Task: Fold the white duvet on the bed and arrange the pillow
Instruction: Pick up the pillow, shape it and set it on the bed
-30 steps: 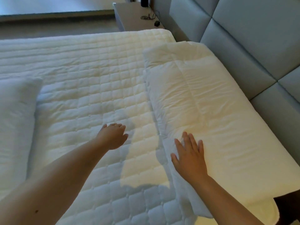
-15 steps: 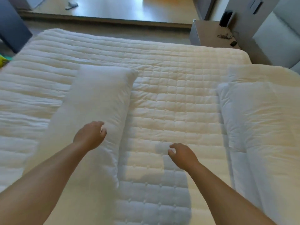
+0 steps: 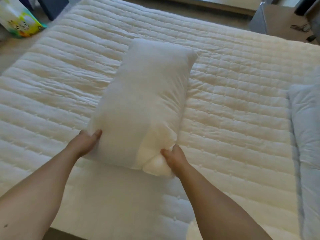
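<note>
White quilted mattress (image 3: 233, 101) fills pretty much everything we can see, and the pillow (image 3: 147, 101) is lying lengthwise in the middle of it, running from near to far. We've got both hands on its near end: our left hand (image 3: 84, 142) grips the near left corner, thumb on top of the fabric and the other fingers tucked under where we can't see them, and our right hand (image 3: 173, 157) has its fingers curled into the near right corner, bunching it into a lump. That near end looks a bit raised off the mattress, but we can't tell for sure. The folded duvet (image 3: 306, 135) sits along the right edge, well apart from the pillow. Far left on the floor there's a colourful bag (image 3: 19, 19), and far right a bedside table (image 3: 278, 19).
</note>
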Action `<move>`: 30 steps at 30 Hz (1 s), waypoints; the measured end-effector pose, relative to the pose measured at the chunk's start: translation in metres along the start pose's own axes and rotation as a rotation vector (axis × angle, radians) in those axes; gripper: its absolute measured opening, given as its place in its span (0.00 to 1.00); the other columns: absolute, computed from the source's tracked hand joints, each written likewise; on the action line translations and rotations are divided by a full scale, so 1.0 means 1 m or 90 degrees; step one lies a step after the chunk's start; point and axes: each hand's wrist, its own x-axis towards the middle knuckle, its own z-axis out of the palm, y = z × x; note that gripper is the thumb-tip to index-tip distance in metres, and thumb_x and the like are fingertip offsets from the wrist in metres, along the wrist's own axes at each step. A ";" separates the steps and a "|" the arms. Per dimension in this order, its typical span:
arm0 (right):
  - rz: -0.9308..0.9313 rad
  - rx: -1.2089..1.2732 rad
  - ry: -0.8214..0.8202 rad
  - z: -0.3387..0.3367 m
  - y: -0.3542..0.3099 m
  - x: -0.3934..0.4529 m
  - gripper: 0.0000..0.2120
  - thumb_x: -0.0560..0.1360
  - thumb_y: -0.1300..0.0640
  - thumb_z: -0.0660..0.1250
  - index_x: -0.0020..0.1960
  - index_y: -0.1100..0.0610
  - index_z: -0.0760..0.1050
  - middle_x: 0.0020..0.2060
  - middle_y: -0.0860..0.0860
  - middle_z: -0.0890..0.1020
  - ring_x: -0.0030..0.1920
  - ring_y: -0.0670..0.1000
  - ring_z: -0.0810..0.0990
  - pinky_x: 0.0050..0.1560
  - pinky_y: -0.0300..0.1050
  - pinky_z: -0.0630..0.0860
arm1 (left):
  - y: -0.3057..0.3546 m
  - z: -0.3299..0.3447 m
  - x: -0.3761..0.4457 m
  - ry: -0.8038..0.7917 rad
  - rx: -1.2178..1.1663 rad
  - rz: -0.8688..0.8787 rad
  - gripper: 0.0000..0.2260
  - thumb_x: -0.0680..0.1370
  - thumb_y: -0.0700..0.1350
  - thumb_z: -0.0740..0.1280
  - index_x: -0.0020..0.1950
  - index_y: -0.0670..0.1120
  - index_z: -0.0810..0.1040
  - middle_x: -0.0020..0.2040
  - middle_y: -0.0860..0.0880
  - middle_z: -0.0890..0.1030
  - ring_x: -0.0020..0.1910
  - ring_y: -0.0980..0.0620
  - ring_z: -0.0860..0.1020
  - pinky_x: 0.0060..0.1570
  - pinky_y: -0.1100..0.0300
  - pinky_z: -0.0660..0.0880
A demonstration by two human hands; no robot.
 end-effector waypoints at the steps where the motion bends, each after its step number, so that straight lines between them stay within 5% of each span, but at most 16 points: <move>1: -0.035 -0.027 0.027 -0.008 0.000 -0.001 0.25 0.75 0.55 0.65 0.70 0.59 0.65 0.63 0.58 0.75 0.61 0.61 0.75 0.60 0.52 0.73 | 0.001 -0.001 -0.004 -0.014 -0.005 0.038 0.36 0.78 0.65 0.59 0.74 0.38 0.64 0.69 0.36 0.72 0.64 0.36 0.74 0.61 0.45 0.71; 4: -0.092 -0.096 0.105 -0.054 0.015 -0.010 0.20 0.76 0.55 0.64 0.66 0.60 0.69 0.59 0.59 0.78 0.58 0.61 0.77 0.55 0.51 0.73 | 0.006 0.008 -0.032 -0.073 -0.047 0.151 0.28 0.78 0.64 0.61 0.68 0.44 0.73 0.61 0.41 0.80 0.57 0.41 0.79 0.59 0.44 0.75; 8: -0.081 -0.155 0.097 -0.139 0.055 -0.039 0.17 0.80 0.53 0.62 0.66 0.57 0.69 0.57 0.56 0.78 0.54 0.58 0.77 0.53 0.54 0.75 | -0.003 0.053 -0.097 -0.279 -0.108 0.222 0.17 0.81 0.59 0.60 0.60 0.50 0.78 0.55 0.49 0.83 0.52 0.50 0.81 0.57 0.48 0.77; 12: 0.000 -0.136 -0.045 -0.173 0.122 -0.084 0.14 0.80 0.54 0.63 0.65 0.50 0.72 0.56 0.51 0.82 0.54 0.54 0.82 0.57 0.61 0.77 | -0.042 0.099 -0.135 -0.524 -0.006 0.166 0.12 0.81 0.56 0.63 0.59 0.51 0.77 0.55 0.52 0.83 0.53 0.52 0.81 0.59 0.49 0.77; 15: 0.161 -0.135 -0.261 -0.173 0.145 -0.110 0.11 0.80 0.57 0.63 0.62 0.51 0.76 0.56 0.52 0.83 0.54 0.53 0.83 0.54 0.56 0.79 | -0.056 0.084 -0.133 -0.678 0.190 0.093 0.09 0.80 0.50 0.64 0.59 0.54 0.79 0.54 0.54 0.84 0.54 0.55 0.82 0.62 0.51 0.76; 18: 0.224 -0.322 -0.350 -0.190 0.128 -0.085 0.06 0.78 0.56 0.65 0.53 0.51 0.78 0.54 0.51 0.81 0.56 0.53 0.78 0.59 0.56 0.75 | -0.041 0.062 -0.104 -0.555 0.232 0.062 0.09 0.81 0.49 0.62 0.54 0.48 0.80 0.50 0.48 0.84 0.52 0.50 0.82 0.57 0.51 0.76; 22: 0.128 -0.091 -0.071 -0.196 0.069 -0.019 0.23 0.77 0.42 0.64 0.67 0.54 0.69 0.64 0.50 0.73 0.63 0.54 0.71 0.60 0.57 0.69 | 0.014 0.060 -0.062 -0.155 -0.185 0.021 0.18 0.84 0.53 0.57 0.65 0.42 0.73 0.60 0.43 0.79 0.53 0.45 0.78 0.57 0.46 0.74; 24: 0.073 -0.015 0.030 -0.182 0.045 0.014 0.32 0.73 0.32 0.61 0.67 0.55 0.69 0.64 0.54 0.74 0.60 0.57 0.74 0.59 0.58 0.72 | 0.042 0.069 -0.053 -0.163 -0.300 -0.025 0.23 0.83 0.59 0.54 0.72 0.46 0.68 0.62 0.47 0.75 0.56 0.45 0.76 0.60 0.45 0.73; 27: 0.039 -0.032 0.040 -0.161 0.038 0.049 0.53 0.60 0.19 0.57 0.72 0.55 0.66 0.64 0.55 0.75 0.61 0.57 0.76 0.63 0.58 0.72 | 0.065 0.089 -0.048 -0.232 -0.338 -0.034 0.35 0.74 0.74 0.50 0.68 0.52 0.73 0.61 0.50 0.79 0.57 0.45 0.79 0.63 0.43 0.73; 30: 0.027 0.002 0.042 -0.146 0.045 0.055 0.53 0.59 0.19 0.59 0.73 0.53 0.64 0.62 0.54 0.77 0.58 0.56 0.79 0.63 0.57 0.74 | 0.039 0.131 0.003 -0.195 -0.327 0.001 0.58 0.54 0.87 0.47 0.72 0.51 0.72 0.66 0.46 0.78 0.64 0.43 0.77 0.67 0.42 0.71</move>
